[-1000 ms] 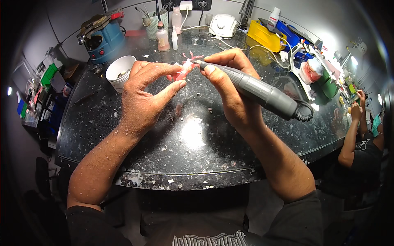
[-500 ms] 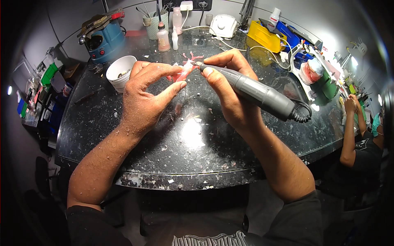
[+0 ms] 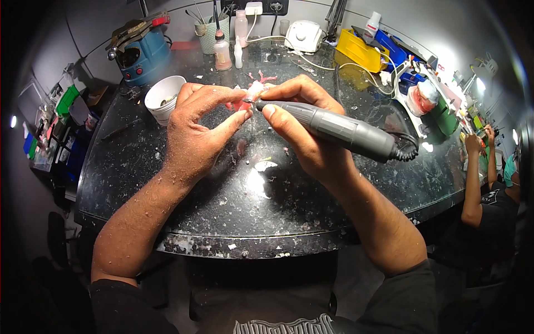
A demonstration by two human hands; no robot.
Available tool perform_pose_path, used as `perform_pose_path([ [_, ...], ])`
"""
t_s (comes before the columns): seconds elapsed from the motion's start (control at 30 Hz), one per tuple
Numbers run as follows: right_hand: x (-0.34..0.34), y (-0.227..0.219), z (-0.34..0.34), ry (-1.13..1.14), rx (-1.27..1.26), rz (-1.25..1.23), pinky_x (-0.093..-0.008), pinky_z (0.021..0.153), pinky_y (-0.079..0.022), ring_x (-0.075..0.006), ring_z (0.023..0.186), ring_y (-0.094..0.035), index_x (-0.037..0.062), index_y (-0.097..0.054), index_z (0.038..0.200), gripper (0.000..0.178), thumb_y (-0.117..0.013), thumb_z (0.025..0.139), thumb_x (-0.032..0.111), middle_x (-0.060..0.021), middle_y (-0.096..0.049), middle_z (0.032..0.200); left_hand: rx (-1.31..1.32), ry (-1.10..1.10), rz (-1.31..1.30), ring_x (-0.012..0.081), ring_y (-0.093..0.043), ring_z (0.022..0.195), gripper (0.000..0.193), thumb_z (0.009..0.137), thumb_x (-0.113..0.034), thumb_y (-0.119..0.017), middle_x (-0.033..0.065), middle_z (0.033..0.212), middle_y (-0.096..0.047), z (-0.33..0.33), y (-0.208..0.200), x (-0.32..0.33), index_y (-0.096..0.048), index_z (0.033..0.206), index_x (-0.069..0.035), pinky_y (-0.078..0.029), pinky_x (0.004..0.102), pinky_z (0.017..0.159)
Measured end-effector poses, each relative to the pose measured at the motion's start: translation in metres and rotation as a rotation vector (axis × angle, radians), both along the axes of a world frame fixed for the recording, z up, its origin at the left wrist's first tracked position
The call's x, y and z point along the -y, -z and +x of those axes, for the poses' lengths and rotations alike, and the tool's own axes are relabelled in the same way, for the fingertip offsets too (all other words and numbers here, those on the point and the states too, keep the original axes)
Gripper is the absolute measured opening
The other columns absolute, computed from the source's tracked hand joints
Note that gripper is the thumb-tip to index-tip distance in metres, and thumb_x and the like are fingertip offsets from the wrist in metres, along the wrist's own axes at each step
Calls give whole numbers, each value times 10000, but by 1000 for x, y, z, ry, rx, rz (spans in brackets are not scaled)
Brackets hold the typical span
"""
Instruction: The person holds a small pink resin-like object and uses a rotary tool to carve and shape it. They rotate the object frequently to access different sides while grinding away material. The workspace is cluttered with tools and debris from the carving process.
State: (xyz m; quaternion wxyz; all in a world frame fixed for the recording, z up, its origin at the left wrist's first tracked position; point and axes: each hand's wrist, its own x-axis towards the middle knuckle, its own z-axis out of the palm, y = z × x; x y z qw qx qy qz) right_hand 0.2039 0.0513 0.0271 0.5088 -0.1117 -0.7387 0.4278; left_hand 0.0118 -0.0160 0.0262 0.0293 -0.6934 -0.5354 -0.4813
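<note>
My left hand (image 3: 194, 125) pinches a small pink-and-white denture piece (image 3: 255, 89) between thumb and fingertips, above the far middle of the table. Fingers cover part of it, so its full shape is hidden. In my right hand (image 3: 322, 147) lies a dark grey rotary handpiece (image 3: 345, 131), gripped like a pen, its coiled cord trailing off the back end. The handpiece's tip meets the denture piece or sits very close to it, just beside my left thumb. Beyond the fingers shows a branching pink strip (image 3: 263, 77); whether it joins the piece I cannot tell.
Left of my left hand stands a white tub (image 3: 161, 114), with a blue machine (image 3: 146, 61) behind it. Bottles (image 3: 222, 53) and a tool cup (image 3: 207, 40) line the back. A white control box (image 3: 303, 36), yellow bin (image 3: 360, 50) and dental model (image 3: 421, 97) sit rightward. Another person (image 3: 481, 183) works far right.
The handpiece has shifted left and slightly down, bringing its tip close to my left thumb. My right hand moved with it; my left hand stays nearly still. The far-right person's hands moved apart.
</note>
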Motion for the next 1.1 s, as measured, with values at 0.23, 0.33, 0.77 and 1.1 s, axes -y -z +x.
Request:
perform_pose_path([
  [0.23,-2,3,-1,43,-2,8,-246,808,-487,-90,886,-594,-11,-632,1081,185,-687,958,116,-90,-682,1043,115,3,-67,148,-575,968,260,818,-123,-812,21,1009,-729,5,-2,3,-773,1071,-78,-442,298,922],
  [0.33,-4,3,0,78,-16,22,-265,807,-521,-107,896,-638,2,-630,1078,196,-704,948,129,-88,-696,1009,147,0,-101,135,-567,953,249,824,-123,-810,16,1003,-726,6,-3,3,-775,1065,-72,-445,290,907],
  [0.77,-9,9,-2,81,-16,64,-310,818,-561,-159,917,-698,21,-626,1108,256,-718,937,188,-112,-717,981,334,65,-214,86,-605,920,205,878,-123,-784,25,988,-720,8,0,2,-761,1060,-32,-457,266,885],
  [1.1,-7,5,0,121,-19,65,-310,821,-556,-162,921,-689,9,-612,1080,243,-722,940,175,-110,-701,983,475,161,-291,106,-650,966,194,895,-114,-771,46,1020,-727,9,-3,2,-740,1058,-14,-486,271,917],
])
